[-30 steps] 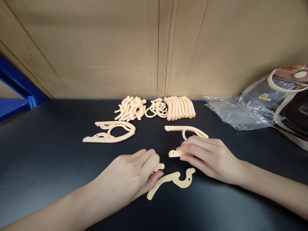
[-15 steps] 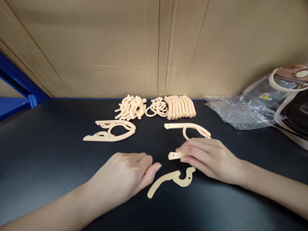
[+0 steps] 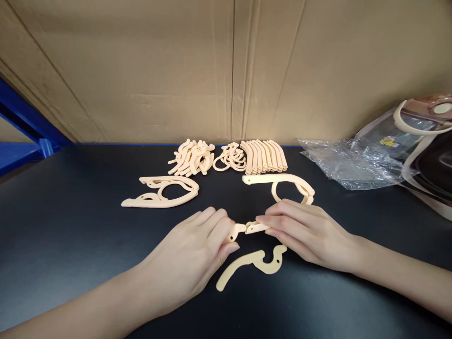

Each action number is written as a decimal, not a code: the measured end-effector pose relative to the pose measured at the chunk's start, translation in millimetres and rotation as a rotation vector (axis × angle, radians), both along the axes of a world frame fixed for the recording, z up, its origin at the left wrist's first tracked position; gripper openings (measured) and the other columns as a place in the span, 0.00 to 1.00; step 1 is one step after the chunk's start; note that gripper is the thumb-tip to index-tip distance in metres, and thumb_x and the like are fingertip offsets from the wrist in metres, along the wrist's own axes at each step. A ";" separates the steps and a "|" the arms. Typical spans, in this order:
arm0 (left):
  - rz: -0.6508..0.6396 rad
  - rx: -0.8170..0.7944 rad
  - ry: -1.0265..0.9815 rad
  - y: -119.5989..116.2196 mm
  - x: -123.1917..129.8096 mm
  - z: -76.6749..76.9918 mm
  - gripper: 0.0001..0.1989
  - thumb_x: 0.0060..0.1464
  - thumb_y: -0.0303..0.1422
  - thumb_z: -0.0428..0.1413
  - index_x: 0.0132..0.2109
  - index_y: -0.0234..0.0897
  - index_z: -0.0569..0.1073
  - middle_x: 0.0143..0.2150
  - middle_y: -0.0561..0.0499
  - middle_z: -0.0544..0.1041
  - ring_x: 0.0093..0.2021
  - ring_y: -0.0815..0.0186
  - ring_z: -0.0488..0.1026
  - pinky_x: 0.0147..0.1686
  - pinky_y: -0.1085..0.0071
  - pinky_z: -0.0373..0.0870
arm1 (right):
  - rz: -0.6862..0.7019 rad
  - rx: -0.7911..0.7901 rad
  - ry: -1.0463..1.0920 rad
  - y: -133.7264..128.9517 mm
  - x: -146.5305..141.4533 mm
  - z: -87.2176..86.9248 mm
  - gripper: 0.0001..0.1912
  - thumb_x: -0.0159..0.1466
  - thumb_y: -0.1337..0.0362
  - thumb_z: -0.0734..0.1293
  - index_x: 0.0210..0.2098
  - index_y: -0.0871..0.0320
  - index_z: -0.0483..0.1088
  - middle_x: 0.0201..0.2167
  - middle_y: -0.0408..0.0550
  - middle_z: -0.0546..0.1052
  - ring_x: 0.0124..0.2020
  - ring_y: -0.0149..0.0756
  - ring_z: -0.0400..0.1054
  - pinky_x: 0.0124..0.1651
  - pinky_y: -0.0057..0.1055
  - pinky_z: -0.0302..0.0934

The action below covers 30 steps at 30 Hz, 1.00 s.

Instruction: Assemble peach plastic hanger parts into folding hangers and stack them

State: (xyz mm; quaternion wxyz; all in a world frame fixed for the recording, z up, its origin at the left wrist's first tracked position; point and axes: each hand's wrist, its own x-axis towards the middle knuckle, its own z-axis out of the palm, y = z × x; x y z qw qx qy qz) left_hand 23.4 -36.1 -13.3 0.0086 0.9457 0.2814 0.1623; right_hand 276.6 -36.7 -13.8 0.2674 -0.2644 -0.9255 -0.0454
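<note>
My left hand [image 3: 208,245] is closed on a cream plastic hanger piece [image 3: 236,231], whose holed tip sticks out past the thumb. That tip meets the holed end of a hanger arm [image 3: 256,227], pinched by my right hand [image 3: 303,230]. Most of the left piece is hidden by my fingers. Behind my right hand, a second hanger arm [image 3: 275,178] and a hook [image 3: 274,192] join the partly covered hanger. In front lies a loose curved hanger piece [image 3: 240,268] with a notch and a small hole.
A folded hanger [image 3: 160,203] lies to the left. At the back are a pile of curved pieces [image 3: 192,157], a heap of hooks [image 3: 231,157] and a row of hanger arms [image 3: 264,156]. Clear plastic bags [image 3: 353,165] lie at the right. Cardboard [image 3: 141,70] stands behind.
My left hand has risen slightly and turned, bringing the tip of its piece into view against the hanger arm's end. The hanger arm behind has shifted slightly right and away.
</note>
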 end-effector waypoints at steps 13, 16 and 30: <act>-0.052 -0.090 0.049 1.3 -2.7 4.4 0.11 0.68 0.30 0.41 0.35 0.38 0.60 0.30 0.54 0.65 0.27 0.66 0.61 0.23 0.70 0.56 | 0.006 0.091 -0.006 -3.3 -1.5 -0.8 0.08 0.70 0.71 0.61 0.39 0.63 0.72 0.31 0.47 0.76 0.27 0.28 0.66 0.25 0.25 0.59; -0.064 -0.094 0.064 0.1 -1.9 5.0 0.12 0.68 0.30 0.39 0.34 0.38 0.60 0.31 0.53 0.65 0.27 0.65 0.60 0.23 0.69 0.56 | 0.023 0.098 -0.010 -4.0 -1.4 -1.5 0.07 0.69 0.71 0.62 0.37 0.63 0.72 0.32 0.48 0.76 0.28 0.29 0.66 0.25 0.27 0.59; -0.078 -0.094 0.156 -1.0 1.7 9.4 0.12 0.67 0.28 0.40 0.34 0.37 0.62 0.31 0.51 0.66 0.27 0.63 0.61 0.23 0.68 0.57 | 0.052 0.064 -0.029 -0.4 1.1 -6.2 0.06 0.70 0.72 0.61 0.36 0.62 0.69 0.34 0.48 0.76 0.31 0.29 0.65 0.28 0.26 0.60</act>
